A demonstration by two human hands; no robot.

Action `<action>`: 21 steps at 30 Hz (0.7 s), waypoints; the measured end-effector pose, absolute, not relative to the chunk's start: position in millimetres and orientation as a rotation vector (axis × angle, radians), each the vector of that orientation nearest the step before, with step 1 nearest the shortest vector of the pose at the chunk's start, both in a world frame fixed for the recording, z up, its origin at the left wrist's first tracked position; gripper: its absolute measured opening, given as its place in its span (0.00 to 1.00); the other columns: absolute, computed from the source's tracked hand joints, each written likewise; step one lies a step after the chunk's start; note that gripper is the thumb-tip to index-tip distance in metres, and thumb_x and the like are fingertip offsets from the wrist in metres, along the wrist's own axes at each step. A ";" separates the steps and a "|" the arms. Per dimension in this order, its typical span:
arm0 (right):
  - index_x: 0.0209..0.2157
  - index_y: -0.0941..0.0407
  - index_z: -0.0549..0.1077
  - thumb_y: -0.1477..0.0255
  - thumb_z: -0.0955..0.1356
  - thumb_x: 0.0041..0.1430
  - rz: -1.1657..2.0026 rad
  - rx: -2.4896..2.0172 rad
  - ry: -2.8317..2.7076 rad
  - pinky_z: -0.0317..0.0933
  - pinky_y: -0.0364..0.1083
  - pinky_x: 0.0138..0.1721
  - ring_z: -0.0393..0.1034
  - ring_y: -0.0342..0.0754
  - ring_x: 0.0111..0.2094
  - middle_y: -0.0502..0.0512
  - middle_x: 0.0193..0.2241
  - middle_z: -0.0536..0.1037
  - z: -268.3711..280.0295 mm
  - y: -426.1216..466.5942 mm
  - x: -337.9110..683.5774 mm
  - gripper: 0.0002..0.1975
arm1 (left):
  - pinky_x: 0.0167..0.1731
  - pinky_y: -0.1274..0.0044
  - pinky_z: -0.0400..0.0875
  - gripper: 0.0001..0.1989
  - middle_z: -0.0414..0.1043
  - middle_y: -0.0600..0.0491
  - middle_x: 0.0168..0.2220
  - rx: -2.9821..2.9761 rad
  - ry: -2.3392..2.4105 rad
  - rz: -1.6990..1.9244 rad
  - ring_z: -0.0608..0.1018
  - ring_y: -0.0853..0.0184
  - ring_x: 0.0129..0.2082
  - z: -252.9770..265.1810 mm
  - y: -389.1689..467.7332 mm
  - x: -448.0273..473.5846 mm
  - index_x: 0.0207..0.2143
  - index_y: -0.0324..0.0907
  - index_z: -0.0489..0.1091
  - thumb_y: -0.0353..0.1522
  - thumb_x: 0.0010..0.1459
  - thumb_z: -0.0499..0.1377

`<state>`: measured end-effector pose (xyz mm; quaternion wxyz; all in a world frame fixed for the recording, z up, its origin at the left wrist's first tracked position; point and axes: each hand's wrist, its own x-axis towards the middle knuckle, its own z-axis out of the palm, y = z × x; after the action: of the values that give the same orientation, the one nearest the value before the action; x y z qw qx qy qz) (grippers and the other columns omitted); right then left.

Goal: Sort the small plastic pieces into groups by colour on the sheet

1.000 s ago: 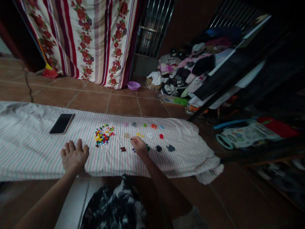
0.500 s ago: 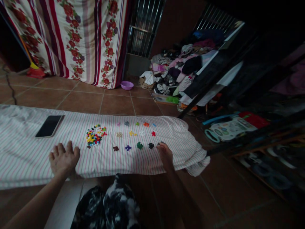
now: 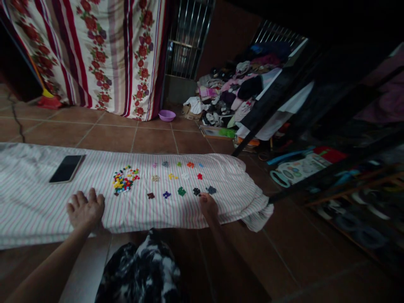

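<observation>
My left hand (image 3: 84, 209) lies flat on the striped cloth (image 3: 132, 214), fingers spread, holding nothing. My right hand (image 3: 208, 206) is closed in a pinch beside a small black pile (image 3: 196, 191). A tiny dark piece seems to show at its fingertips; its exact kind is too small to make out. Just beyond that hand sits a dark grey pile (image 3: 211, 190). Other small pieces lie sorted by colour in rows, among them a green pile (image 3: 181, 191), a blue pile (image 3: 166, 195) and a brown pile (image 3: 150, 195). Left of them is a mixed multicoloured heap (image 3: 123, 182).
A phone (image 3: 67, 169) lies on the cloth at the left. Beyond the cloth, a purple basin (image 3: 167, 115) stands on the tiled floor near a floral curtain (image 3: 120, 63). A heap of clothes (image 3: 233, 88) is behind, and a dark slanted bar (image 3: 252, 130) crosses at the right.
My right hand has moved left to the black pile, uncovering the dark grey pile it hid before. My left hand stays in place. The view has shifted slightly.
</observation>
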<state>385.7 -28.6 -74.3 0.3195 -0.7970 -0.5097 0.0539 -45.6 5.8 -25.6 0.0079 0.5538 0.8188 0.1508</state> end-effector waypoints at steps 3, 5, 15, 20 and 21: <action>0.41 0.57 0.77 0.73 0.58 0.57 0.124 -2.113 -1.348 0.62 0.42 0.41 0.73 0.48 0.40 0.58 0.39 0.80 -74.5 -28.5 384.0 0.18 | 0.56 0.53 0.53 0.29 0.55 0.27 0.61 1.723 2.590 0.463 0.55 0.43 0.64 -33.8 0.1 -42.9 0.59 0.31 0.60 0.38 0.62 0.39; 0.42 0.57 0.77 0.73 0.58 0.57 0.124 -2.106 -1.350 0.62 0.42 0.42 0.73 0.48 0.40 0.58 0.40 0.80 -75.2 -28.2 383.6 0.19 | 0.57 0.54 0.52 0.30 0.53 0.29 0.62 1.779 2.586 0.411 0.54 0.44 0.64 -38.1 -7.3 -41.0 0.60 0.32 0.58 0.39 0.62 0.38; 0.40 0.56 0.74 0.69 0.59 0.52 0.288 -1.835 -1.335 0.67 0.47 0.43 0.73 0.48 0.38 0.56 0.38 0.79 -79.6 -36.0 389.6 0.17 | 0.62 0.60 0.47 0.31 0.49 0.34 0.66 1.966 2.485 -0.054 0.51 0.48 0.67 -43.5 -44.5 -31.1 0.65 0.33 0.51 0.40 0.63 0.41; 0.29 0.55 0.74 0.68 0.61 0.50 0.271 -1.690 -1.500 0.66 0.50 0.46 0.71 0.50 0.40 0.58 0.35 0.77 -78.7 -39.5 395.3 0.11 | 0.61 0.59 0.48 0.34 0.49 0.31 0.65 1.904 2.484 0.020 0.52 0.48 0.66 -44.6 -47.8 -18.1 0.63 0.29 0.53 0.43 0.62 0.44; 0.29 0.55 0.74 0.69 0.61 0.50 0.264 -1.680 -1.527 0.66 0.50 0.46 0.71 0.50 0.40 0.58 0.35 0.77 -77.6 -39.4 396.4 0.11 | 0.62 0.59 0.48 0.36 0.49 0.30 0.65 1.904 2.486 0.056 0.52 0.47 0.66 -45.5 -47.2 -15.1 0.63 0.27 0.53 0.44 0.61 0.44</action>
<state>396.4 -39.4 -77.6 0.4152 -0.6687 -0.6078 0.1049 -15.1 -47.2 -45.5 0.0049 0.6079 0.7938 0.0180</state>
